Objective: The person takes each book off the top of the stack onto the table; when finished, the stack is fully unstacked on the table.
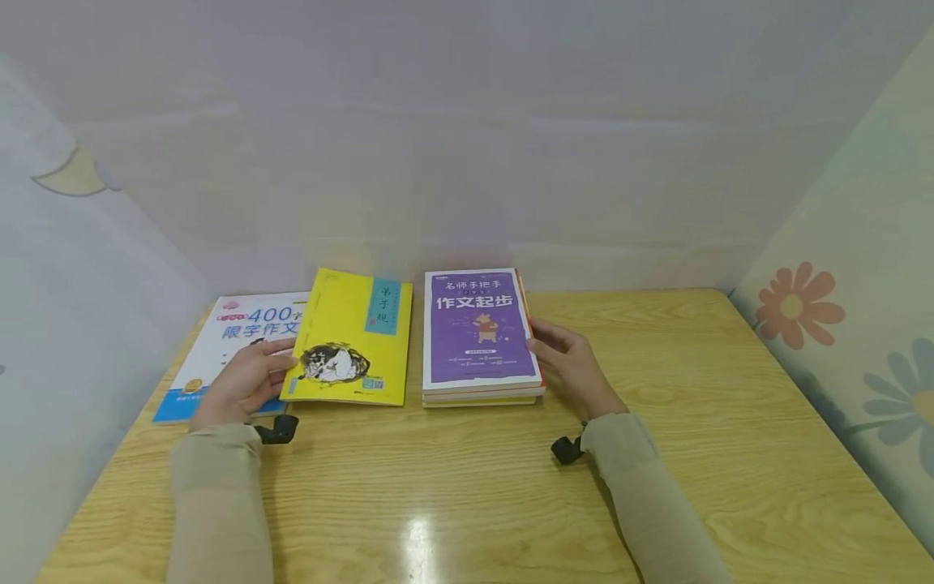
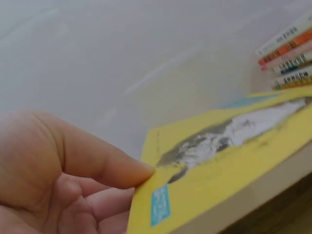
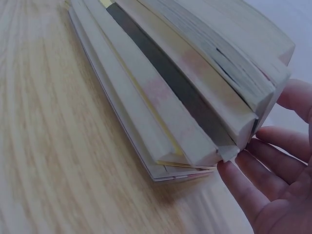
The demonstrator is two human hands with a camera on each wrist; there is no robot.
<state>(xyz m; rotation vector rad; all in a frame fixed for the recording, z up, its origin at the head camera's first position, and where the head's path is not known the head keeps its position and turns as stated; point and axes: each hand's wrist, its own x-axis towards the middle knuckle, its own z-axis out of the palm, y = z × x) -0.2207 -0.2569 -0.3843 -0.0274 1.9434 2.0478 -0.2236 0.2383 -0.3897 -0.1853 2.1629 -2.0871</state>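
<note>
Yellow book (image 1: pixel 352 339) lies left of centre on the far part of the wooden table (image 1: pixel 452 478), its left edge overlapping a white and blue book (image 1: pixel 219 349) that lies flat beneath it at the far left. The left hand (image 1: pixel 244 381) pinches the yellow book's near left corner; the left wrist view shows the thumb (image 2: pixel 92 156) pressed on top of the cover and the other fingers curled under it, so that corner is lifted off the table. Just to the right, apart from the yellow book, stands a stack of books (image 1: pixel 477 393) with a purple book (image 1: pixel 477 332) on top. The right hand (image 1: pixel 572 365) rests against the right side of that stack; in the right wrist view its fingers (image 3: pixel 253 180) are straight and slightly spread, the tips touching the page edges of the lower books. Both forearms wear beige sleeves (image 1: pixel 642 478). Pale fabric walls enclose the table, the right one printed with flowers (image 1: pixel 799 304).
</note>
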